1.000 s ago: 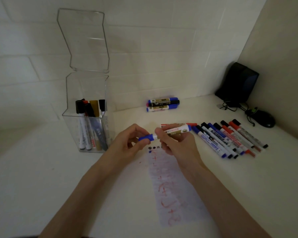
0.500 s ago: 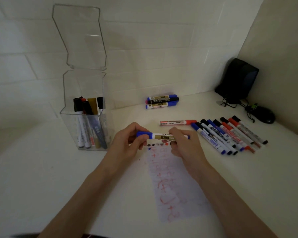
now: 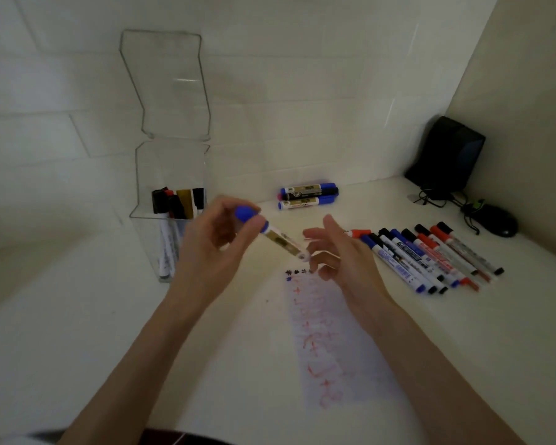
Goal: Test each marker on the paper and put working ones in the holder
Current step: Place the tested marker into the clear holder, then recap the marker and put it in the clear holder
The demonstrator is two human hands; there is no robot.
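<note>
1. Left hand (image 3: 211, 248): we find its thumb and fingers pinched round the upper end of the blue-capped marker (image 3: 280, 240), just below the cap. The marker is held clear of the table (image 3: 77, 316), above the top edge of the paper (image 3: 331, 335). It slants with the cap up and to the left and the white barrel down and to the right.

2. Right hand (image 3: 347, 261): we find its fingers spread and loosely bent, grasping nothing. Its fingertips lie just beside the lower end of the marker; motion blur keeps us from telling whether they touch it.

3. Paper: it lies flat on the table between the two forearms. It bears red scribbles along its length and a short row of dark marks at its far edge.

4. Holder (image 3: 170, 165): this clear box stands upright to the left of the left hand, with its lid (image 3: 170, 85) hinged up against the wall. Several markers (image 3: 177, 203) stand in it, caps upward.

5. Untested stock: a row of markers (image 3: 424, 255) with blue, black and red caps lies side by side to the right of the right hand. Three further markers (image 3: 307, 195) lie stacked near the wall, well apart from both hands.

6. Far right corner: we note a black box (image 3: 446, 155), a tangle of cable (image 3: 430, 197) and a black mouse (image 3: 498, 223).
</note>
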